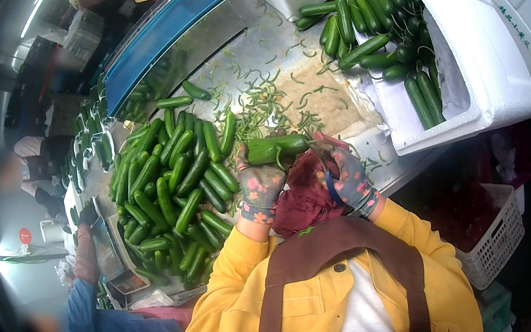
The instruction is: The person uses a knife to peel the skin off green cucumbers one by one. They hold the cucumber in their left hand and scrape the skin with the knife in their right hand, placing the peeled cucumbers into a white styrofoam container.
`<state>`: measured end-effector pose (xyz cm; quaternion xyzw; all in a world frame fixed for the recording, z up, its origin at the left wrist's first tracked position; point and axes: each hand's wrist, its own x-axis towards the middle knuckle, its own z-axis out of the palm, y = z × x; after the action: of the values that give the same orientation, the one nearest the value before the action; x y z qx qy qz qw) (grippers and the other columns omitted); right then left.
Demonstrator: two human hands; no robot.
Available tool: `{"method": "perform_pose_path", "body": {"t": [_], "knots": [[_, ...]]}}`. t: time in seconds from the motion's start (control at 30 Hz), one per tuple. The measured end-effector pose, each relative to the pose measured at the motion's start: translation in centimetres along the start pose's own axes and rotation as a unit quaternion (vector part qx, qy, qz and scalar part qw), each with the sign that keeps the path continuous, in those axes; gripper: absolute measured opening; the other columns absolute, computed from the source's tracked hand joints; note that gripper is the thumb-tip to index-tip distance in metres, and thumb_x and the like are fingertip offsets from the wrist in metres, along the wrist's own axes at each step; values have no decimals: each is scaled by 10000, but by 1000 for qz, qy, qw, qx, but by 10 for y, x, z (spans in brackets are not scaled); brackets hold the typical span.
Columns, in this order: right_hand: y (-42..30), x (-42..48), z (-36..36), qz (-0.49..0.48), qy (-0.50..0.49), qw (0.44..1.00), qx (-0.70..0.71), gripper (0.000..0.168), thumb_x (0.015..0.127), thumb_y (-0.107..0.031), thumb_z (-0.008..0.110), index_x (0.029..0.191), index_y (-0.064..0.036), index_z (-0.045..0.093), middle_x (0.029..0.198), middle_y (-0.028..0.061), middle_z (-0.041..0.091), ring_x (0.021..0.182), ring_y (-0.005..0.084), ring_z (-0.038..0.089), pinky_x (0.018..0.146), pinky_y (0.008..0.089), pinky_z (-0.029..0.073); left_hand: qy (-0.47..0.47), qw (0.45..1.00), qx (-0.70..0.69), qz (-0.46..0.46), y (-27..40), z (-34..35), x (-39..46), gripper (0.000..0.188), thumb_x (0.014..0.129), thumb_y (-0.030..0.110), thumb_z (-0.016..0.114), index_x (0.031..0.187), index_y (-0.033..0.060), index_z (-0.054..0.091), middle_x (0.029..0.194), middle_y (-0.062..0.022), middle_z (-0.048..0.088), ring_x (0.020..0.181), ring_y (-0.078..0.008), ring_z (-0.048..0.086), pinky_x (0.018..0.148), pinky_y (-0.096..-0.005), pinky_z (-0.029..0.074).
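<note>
My left hand (261, 187), in a grey patterned glove, grips a green cucumber (277, 147) that lies level above the metal table; a second one may be tucked against it. A thin curved stem hangs down from it. My right hand (352, 182), gloved alike, holds small scissors with a blue handle (333, 188). Their blades meet the cucumber's right end, where the stem is. Beneath both hands lies a crumpled maroon cloth (302, 206). Loose cut stems (262, 108) are scattered just beyond my left hand.
A large cucumber pile (170, 179) covers the table on my left. At right, a tipped white foam box (493, 83) holds more cucumbers (378, 23). A blue-topped metal barrier (166, 37) stands beyond. A co-worker's sleeve (85, 257) shows at left, a white plastic crate (494, 235) low at right.
</note>
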<state>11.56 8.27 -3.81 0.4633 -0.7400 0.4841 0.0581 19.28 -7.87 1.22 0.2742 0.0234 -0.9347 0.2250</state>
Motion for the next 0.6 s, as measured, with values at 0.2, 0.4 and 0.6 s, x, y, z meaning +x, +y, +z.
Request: {"method": "perform_pose_path", "body": {"t": [0.2,0.4,0.6], "knots": [[2,-6,0,122,-3,980,156,393,683,-146,609,1016,17,478,915,178,530,812,301,532,695,363,439,3,999,-4,37,4,6,4,453,800,331,438,1098,-2,356,1069,-191,462,1026,-346,440,876,-495,340],[1,-1,4,-29,-45,997,-63,672,688,-177,619,1233,-31,253,1080,184,473,841,352,516,714,400,429,-26,999,-22,23,-13,2,8,424,801,296,461,1089,3,356,1086,-191,450,1045,-342,424,928,-491,290],[-5,-2,-1,123,-102,971,178,398,733,-220,571,1030,23,466,905,159,553,756,266,558,656,309,450,-20,998,-54,-7,-18,-1,2,442,806,278,467,1128,0,347,1098,-182,445,1060,-338,412,923,-498,291]]}}
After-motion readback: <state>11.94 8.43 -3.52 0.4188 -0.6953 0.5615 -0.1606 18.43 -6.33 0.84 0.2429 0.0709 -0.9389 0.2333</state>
